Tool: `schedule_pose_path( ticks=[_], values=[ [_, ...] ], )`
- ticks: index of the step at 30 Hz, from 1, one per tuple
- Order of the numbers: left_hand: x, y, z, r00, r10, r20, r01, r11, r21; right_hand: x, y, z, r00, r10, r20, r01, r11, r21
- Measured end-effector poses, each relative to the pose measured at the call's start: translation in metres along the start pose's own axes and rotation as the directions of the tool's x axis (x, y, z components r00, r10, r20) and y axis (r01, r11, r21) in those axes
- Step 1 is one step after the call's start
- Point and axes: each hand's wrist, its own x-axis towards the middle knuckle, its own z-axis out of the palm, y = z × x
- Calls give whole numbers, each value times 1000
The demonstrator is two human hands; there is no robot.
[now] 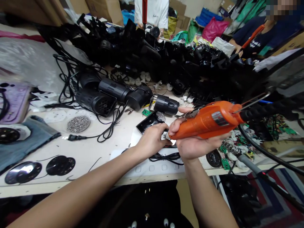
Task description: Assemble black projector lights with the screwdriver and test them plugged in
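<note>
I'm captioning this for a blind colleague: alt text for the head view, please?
A person's right hand grips an orange power tool, pointed toward the left hand, at a cluttered workbench. Black housings and small metal pieces lie there; two people are opposite.

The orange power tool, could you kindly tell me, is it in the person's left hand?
No, the right hand grips the orange power tool, while the left hand is near its tip.

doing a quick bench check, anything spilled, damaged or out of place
Nothing looks plainly spilled or damaged. One oddity: a single green circuit board lies beside the open black housing beyond the left hand, apart from the other green boards jumbled on the right of the bench.
</note>
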Motion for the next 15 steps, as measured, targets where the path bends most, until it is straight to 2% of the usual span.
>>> schedule_pose_path(
  ticks=[7,15],
  values=[
    [0,1,-14,998,-13,62,14,1000,-25,1,-1,2,997,52,63,-49,998,-45],
    [6,-2,-19,996,-34,82,35,999,-4,3,-1,7,997,73,38,-72,997,-29]
  ],
)
